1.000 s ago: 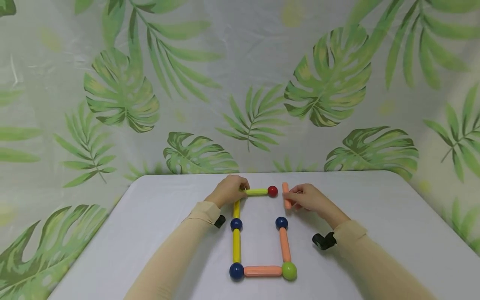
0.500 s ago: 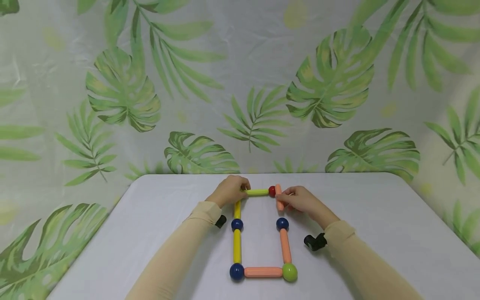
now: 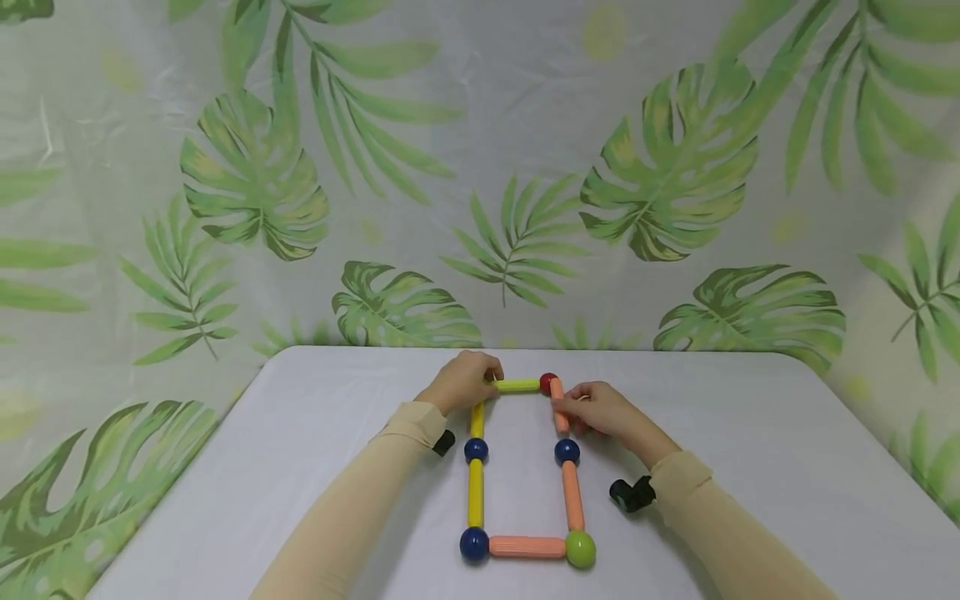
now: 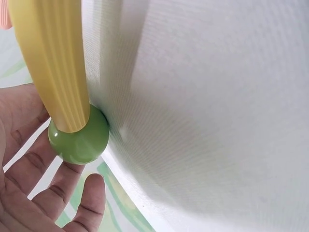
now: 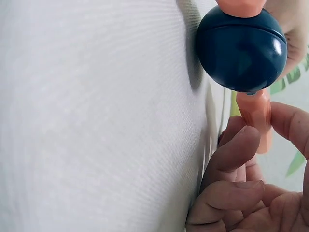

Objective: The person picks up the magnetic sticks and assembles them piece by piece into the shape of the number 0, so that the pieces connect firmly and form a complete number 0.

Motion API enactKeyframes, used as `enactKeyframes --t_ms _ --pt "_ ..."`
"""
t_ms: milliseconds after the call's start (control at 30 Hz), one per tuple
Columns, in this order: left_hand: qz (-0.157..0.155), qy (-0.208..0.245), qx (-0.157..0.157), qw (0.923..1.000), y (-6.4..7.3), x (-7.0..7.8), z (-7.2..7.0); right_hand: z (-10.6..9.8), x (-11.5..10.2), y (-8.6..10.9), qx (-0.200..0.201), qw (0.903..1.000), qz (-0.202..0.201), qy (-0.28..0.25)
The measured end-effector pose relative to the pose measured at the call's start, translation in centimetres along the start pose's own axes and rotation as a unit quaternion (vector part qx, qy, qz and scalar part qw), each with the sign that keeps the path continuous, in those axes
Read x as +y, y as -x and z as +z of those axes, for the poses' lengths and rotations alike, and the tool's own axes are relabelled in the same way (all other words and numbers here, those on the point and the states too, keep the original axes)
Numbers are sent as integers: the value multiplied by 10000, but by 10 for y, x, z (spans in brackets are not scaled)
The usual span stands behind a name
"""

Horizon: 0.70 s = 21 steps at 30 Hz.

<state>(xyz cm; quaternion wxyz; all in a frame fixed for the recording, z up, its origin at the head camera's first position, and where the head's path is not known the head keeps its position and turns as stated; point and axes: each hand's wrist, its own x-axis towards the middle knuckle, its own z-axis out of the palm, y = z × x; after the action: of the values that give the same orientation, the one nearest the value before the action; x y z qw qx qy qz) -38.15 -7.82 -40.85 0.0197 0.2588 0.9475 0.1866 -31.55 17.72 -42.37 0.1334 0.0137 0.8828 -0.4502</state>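
Sticks and balls lie joined in a long rectangular outline. At its far left corner my left hand (image 3: 463, 382) grips a green ball (image 4: 79, 140), which the hand hides in the head view. From that ball run a yellow stick (image 4: 55, 63) and a lime stick (image 3: 519, 386) ending at a red ball (image 3: 548, 382). My right hand (image 3: 603, 410) pinches a salmon-coloured stick (image 3: 559, 404) between thumb and fingers. Its far end overlaps the red ball. The near end is right at a dark blue ball (image 5: 241, 50).
Nearer me, the outline has a second yellow stick (image 3: 476, 493), more blue balls (image 3: 474, 544), a salmon crosspiece (image 3: 527, 547), a salmon side stick (image 3: 572, 496) and a lime green ball (image 3: 581, 548). A white cloth (image 3: 337, 375) covers the table; a leaf-patterned sheet (image 3: 510, 125) hangs behind.
My right hand has brought the salmon stick left and then nearer me, from beside the outline to between the red and blue balls. The left hand keeps its place.
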Motion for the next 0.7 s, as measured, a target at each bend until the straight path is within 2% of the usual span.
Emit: enactKeyframes --t_ms 333,700 --pt "-113 37 -45 9999 -2 4 -2 -1 1 3 6 10000 93 32" --pt "-95 4 0 10000 -3 1 1 2 4 4 16 9998 49 179"
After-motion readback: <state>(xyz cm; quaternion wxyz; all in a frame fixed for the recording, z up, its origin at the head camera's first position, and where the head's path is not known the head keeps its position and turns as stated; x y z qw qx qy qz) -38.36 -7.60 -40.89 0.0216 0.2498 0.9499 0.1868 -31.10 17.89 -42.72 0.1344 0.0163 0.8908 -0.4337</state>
